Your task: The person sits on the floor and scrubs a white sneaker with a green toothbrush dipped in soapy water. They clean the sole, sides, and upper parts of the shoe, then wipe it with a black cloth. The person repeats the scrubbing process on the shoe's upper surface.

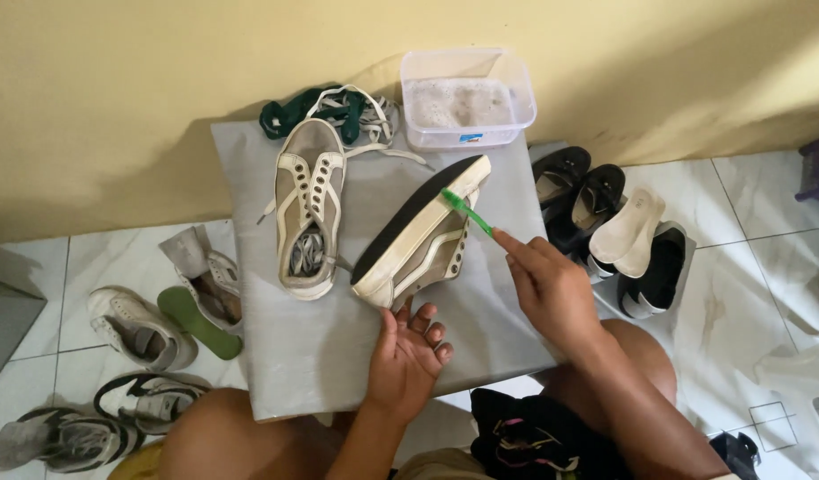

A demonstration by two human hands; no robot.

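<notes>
Yellow wall and pale floor tiles frame our head view, with one grey board (285, 356) lying across our knees. On it we count two tan sneakers: one upright sneaker (309, 206) at ten o'clock, and one tipped sneaker (422, 234) at the centre, lying on its side with the black sole facing up-left. Our right hand (551, 289), at three o'clock, pinches one green toothbrush (467, 212) between thumb and fingertips, bristles touching the sole's edge. Our left hand (407, 356), at six o'clock, has its fingers loosely spread, tips touching the tipped sneaker's heel. One clear tub (467, 98) of foamy water stands at twelve o'clock, beside one heap of laces (343, 114). One green insole (199, 322) lies at nine o'clock among four other worn shoes.
</notes>
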